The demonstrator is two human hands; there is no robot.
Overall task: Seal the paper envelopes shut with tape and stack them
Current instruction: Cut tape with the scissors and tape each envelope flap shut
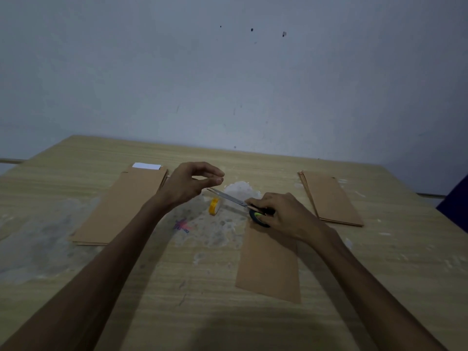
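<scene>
Nearest us lies our wooden table, stained pale in the middle. On it, at the left, sits a stack of brown envelopes, the top one showing a white strip at its far end. A smaller stack lies at the right. A single envelope lies in front of us, its far end under our right hand. That hand curls its fingers through the dark handles of the scissors, whose blades are slightly parted and point left. Our left hand hangs above the table, thumb and fingertips nearly pinched; whether tape is between them we cannot tell. The yellow tape roll stands on edge just beneath the blades.
</scene>
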